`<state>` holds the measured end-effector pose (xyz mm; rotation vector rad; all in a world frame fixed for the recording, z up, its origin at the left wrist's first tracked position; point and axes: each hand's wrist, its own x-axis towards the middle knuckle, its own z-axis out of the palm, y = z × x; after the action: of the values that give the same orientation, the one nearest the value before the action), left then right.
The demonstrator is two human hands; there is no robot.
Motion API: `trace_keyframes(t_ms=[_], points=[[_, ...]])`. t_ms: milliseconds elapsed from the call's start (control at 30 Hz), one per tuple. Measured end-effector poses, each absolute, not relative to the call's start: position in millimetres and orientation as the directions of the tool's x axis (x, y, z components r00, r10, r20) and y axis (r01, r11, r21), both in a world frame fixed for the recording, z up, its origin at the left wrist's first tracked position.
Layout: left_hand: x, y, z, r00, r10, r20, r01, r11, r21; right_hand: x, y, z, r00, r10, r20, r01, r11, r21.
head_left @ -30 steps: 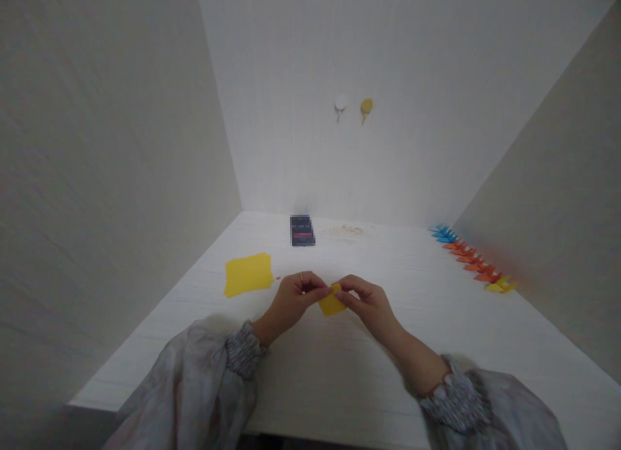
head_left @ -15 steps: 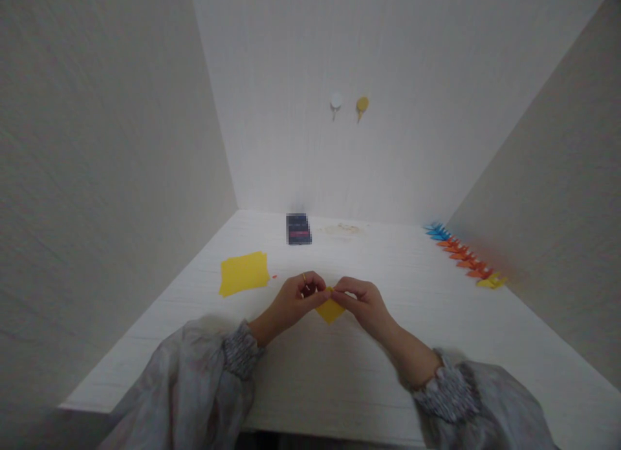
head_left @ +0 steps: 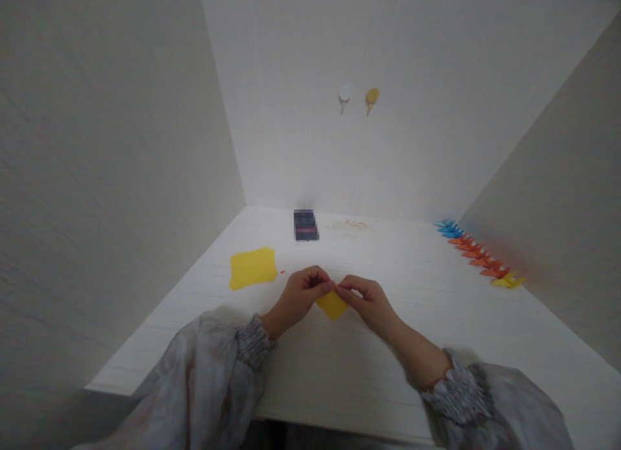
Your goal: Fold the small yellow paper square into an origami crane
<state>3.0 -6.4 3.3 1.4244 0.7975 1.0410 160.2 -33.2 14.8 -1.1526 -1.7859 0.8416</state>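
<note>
Near the middle of the white table, a small piece of folded yellow paper is held between both hands, one corner pointing toward me. My left hand, with a ring on one finger, pinches its upper left side between thumb and fingers. From the other side, my right hand pinches the upper right edge with thumb and index finger. The fingertips almost meet at the top and hide that part of the paper. A stack of yellow paper sheets lies to the left of my left hand.
Folded paper cranes in blue, orange and yellow line the right wall. A dark, blurred-out object stands at the back. Two hooks, white and yellow, hang on the back wall. A red scrap lies by the stack.
The view has shifted slightly, so the scene sits a little further right. My fingertips have moved a little on the yellow paper; both hands still pinch it.
</note>
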Motion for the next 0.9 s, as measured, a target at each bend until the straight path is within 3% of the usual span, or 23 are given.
trace_keyframes(t_ms=[267,500,900], points=[[-0.1,-2.2,6.3,0.269,0.950,0.157,-0.190,-0.108,0.976,166.3,-28.7,9.4,-0.256,0.938,0.233,0.312,0.309,-0.899],[3.3,-1.5,-1.0,0.278,0.940,0.199,-0.152,-0.161,0.975,163.6,-30.7,13.8,-0.215,0.903,0.372,0.359,0.427,-0.830],[1.9,-3.9,2.4,0.384,0.896,0.221,-0.025,-0.229,0.973,163.6,-32.2,15.9,-0.195,0.859,0.473,0.461,0.506,-0.729]])
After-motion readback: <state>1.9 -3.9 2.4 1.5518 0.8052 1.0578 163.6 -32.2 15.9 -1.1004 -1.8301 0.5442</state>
